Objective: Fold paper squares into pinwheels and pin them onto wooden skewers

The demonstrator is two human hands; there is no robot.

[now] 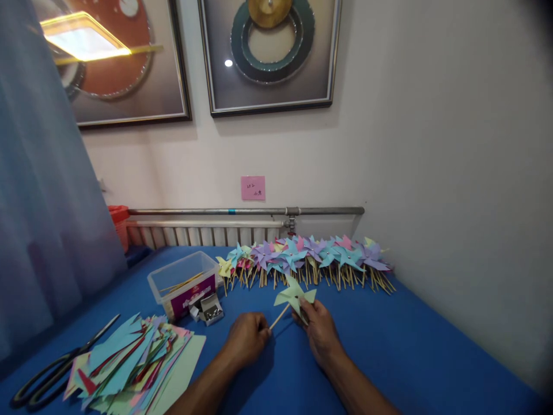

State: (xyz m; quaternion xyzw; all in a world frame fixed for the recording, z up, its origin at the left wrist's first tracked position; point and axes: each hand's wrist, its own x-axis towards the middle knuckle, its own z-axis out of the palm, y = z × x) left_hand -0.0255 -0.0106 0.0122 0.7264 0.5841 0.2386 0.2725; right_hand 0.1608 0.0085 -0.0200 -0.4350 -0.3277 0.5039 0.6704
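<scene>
A pale green paper pinwheel (292, 291) is held over the blue cloth, in front of me. My right hand (317, 329) pinches it at its right side, thumb and fingers closed on the paper near the centre. From the pinwheel a thin wooden stick (280, 316) slants down to the left. My left hand (249, 339) is closed around the lower end of that stick. Left of my left hand stands a small opened box of metal pins (212, 312). Where the stick meets the paper is partly hidden by the pinwheel and my right fingers.
Many finished pinwheels (302, 255) lie in a row along the back. A clear plastic tub (184, 271) holds wooden sticks. Cut coloured paper (129, 363) is piled at front left beside large scissors (64, 363). A radiator (203, 233) and pipe run along the wall; a curtain hangs left.
</scene>
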